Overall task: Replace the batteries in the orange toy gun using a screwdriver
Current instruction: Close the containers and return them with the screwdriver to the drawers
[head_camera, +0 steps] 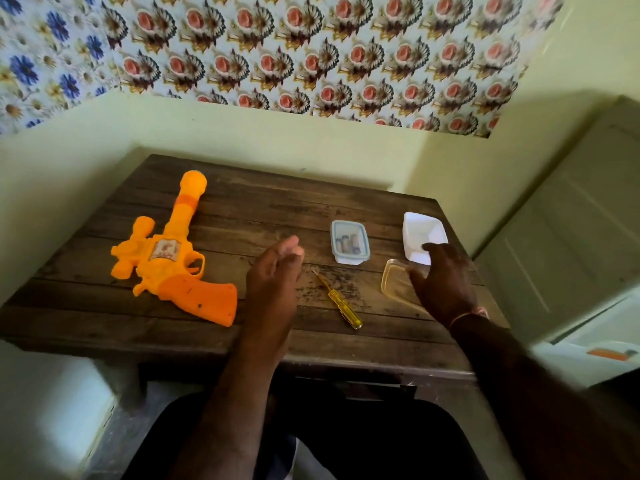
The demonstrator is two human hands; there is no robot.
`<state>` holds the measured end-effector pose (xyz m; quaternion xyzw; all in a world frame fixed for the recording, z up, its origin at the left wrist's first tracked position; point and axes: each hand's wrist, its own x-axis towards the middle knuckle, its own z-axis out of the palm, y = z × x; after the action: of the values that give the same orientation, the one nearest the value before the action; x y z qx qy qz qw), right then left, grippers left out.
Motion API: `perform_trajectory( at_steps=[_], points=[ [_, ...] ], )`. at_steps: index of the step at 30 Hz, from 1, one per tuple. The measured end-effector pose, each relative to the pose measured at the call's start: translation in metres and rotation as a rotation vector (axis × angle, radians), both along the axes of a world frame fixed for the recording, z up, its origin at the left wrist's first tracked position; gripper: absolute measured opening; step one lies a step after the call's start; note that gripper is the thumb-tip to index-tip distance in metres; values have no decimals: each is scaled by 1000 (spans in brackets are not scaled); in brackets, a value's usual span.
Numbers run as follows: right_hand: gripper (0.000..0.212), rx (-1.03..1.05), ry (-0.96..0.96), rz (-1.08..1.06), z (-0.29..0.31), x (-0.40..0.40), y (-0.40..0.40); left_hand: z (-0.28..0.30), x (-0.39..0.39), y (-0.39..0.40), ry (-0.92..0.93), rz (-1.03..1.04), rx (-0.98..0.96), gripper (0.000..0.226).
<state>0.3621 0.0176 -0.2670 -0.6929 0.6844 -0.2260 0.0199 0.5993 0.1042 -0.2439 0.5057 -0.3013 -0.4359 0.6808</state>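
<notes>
Right grip (441,282) spreads over the white tray (420,233), likely readying it for screws, while left grip (273,271) hovers relaxed beside the screwdriver (337,299).

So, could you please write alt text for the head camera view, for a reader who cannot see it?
A person sits at a dark wooden table, left hand hovering open, right hand touching a white tray and an amber lid. On it lie an orange toy gun, a yellow-handled screwdriver and a clear box of batteries.
</notes>
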Motion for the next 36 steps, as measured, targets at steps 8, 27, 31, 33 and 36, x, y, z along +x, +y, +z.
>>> perform_trajectory(
  at_steps=[8,27,31,33,36],
  points=[
    [96,90,-171,-147,-7,-10,-36,-12,-3,-7,37,-71,1,19],
    [53,247,209,214,-10,29,20,-16,7,-8,31,-66,18,25],
    [44,226,259,252,-11,32,22,-15,6,-4,32,-67,6,17],
    [40,221,325,274,-9,33,26,-15,7,-2,33,-69,5,17],
    [37,171,451,325,-10,34,31,-14,7,-1,36,-73,0,16]
  ],
)
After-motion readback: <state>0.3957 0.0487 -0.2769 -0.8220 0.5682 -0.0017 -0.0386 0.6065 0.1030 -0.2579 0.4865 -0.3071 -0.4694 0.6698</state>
